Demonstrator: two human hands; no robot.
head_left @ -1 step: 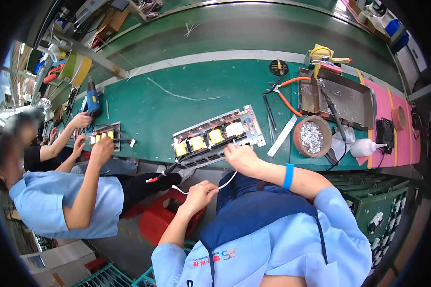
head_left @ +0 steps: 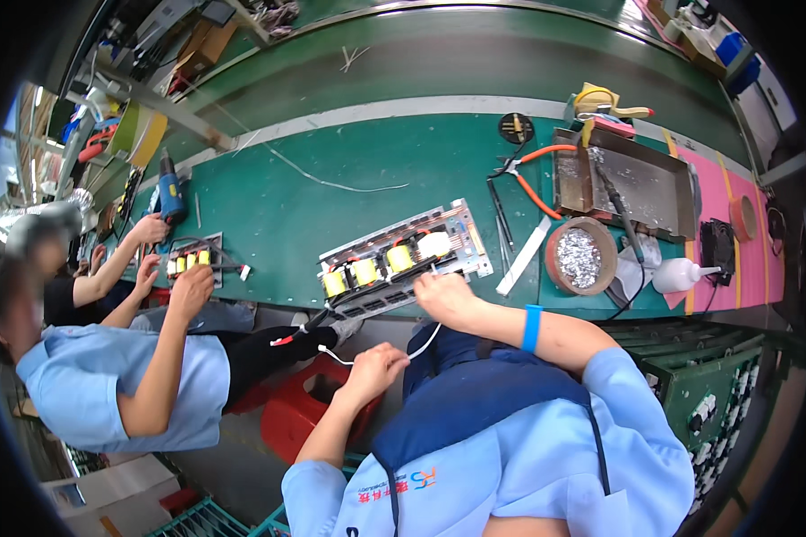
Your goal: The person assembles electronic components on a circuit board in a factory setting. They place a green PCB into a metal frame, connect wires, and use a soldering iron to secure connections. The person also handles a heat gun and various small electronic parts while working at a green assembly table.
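Observation:
A power-supply circuit board (head_left: pixel 466 234) with several yellow-wrapped transformers (head_left: pixel 364 271) lies near the front edge of the green bench. My right hand (head_left: pixel 448 297), with a blue band at the wrist, is closed at the board's near edge, pinching a white cable (head_left: pixel 430 340); its fingertips hide the cable's upper end. Below the bench edge my left hand (head_left: pixel 376 370) is also closed, gripping the same cable farther along. The cable's free end (head_left: pixel 331 354) sticks out left of that hand. Black and red leads (head_left: pixel 300 333) hang from the board's left end.
Orange-handled pliers (head_left: pixel 533 192), a metal tray (head_left: pixel 645 197), a soldering iron (head_left: pixel 620 206), a bowl of metal bits (head_left: pixel 580 258) and a white squeeze bottle (head_left: pixel 681 276) are to the right. At left a co-worker (head_left: pixel 121 380) handles another board near a blue heat gun (head_left: pixel 171 192).
The whole view has shifted very slightly. Both my hands keep their hold on the cable, and the board stays where it was.

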